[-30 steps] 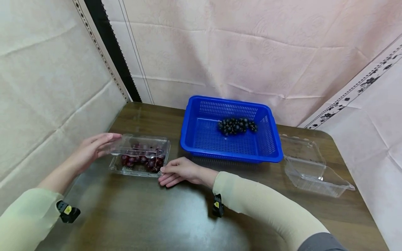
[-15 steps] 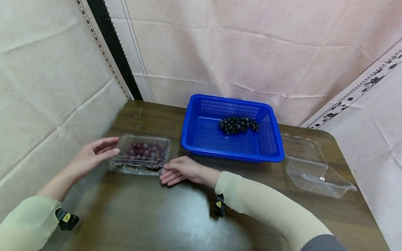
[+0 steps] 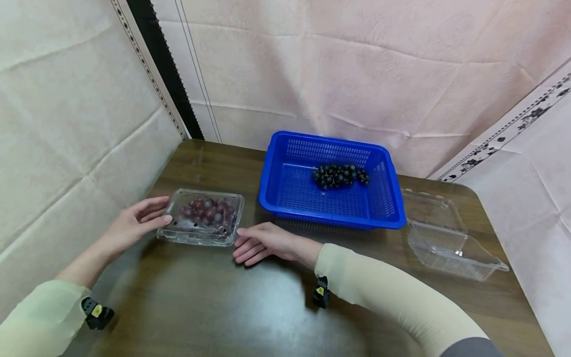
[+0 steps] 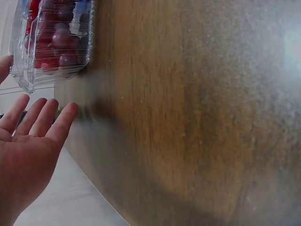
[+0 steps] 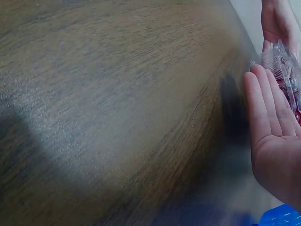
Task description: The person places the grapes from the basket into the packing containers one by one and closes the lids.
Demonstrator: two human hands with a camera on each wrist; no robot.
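The clamshell (image 3: 202, 216), left of centre, is flanked by both spread hands: left hand (image 3: 134, 225) touching, right hand (image 3: 263, 243) beside. Even side pressure is advised.

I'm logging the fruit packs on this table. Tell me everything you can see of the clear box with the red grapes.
The clear clamshell box is thin, see-through plastic, rectangular with rounded corners, lid down. A bunch of red grapes shows through it. It lies flat on the brown wooden table, left of the blue basket. The left hand touches its left end with straight fingers; the right hand lies at its front right corner.
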